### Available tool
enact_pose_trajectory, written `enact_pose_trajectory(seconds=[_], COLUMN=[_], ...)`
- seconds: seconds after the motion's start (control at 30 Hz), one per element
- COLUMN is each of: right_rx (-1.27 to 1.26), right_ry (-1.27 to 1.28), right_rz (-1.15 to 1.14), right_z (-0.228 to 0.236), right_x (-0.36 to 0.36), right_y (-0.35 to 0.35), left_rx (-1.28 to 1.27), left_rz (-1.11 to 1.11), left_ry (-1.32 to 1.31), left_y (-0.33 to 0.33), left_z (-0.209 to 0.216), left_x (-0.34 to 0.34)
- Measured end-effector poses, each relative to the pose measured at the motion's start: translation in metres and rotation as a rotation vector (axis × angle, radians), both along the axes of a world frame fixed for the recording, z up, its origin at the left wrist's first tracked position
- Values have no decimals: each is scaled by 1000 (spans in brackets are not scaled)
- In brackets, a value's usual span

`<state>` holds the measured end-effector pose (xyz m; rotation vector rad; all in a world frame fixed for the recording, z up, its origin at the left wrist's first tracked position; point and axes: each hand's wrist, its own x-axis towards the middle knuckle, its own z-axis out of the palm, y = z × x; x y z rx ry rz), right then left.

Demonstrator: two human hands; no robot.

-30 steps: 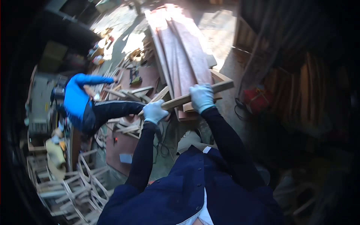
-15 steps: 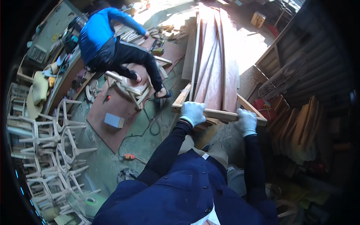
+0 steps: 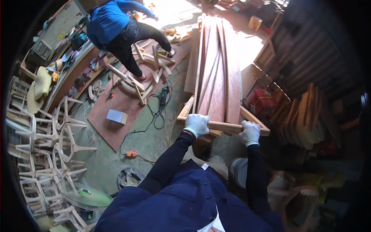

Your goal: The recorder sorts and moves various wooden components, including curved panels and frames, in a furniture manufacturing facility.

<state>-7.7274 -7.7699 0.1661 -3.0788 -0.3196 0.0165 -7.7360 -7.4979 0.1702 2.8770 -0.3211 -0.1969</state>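
Observation:
In white work gloves, my left hand and my right hand are closed round a wooden crossbar. My left hand is near the bar's left end, my right hand towards its right end. The bar forms the near end of a wooden frame. Long reddish-brown boards lie lengthwise in this frame and stretch away from me into bright light. What carries the frame underneath is mostly hidden.
On the left, a co-worker in blue stands among wooden chair parts on a brown sheet. A power tool with cables lies between us. Stacked chair frames, a green fan and curved wooden pieces stand around.
The co-worker has moved farther off, with legs striding wider. A power tool on the floor has come into sight. My hands keep hold of the crossbar, which sits slightly lower in view.

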Motion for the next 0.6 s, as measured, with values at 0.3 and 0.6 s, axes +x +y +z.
enact_pose_trajectory(seconds=[0.3, 0.6], right_rx=[83, 227], right_ry=[-101, -47], right_rz=[-48, -96], right_z=[6, 15], right_x=[-174, -376], right_y=[37, 104], left_rx=[86, 180], left_rz=[-122, -212], left_ry=[49, 28], left_y=[42, 143], left_z=[7, 4], left_x=[-151, -316])
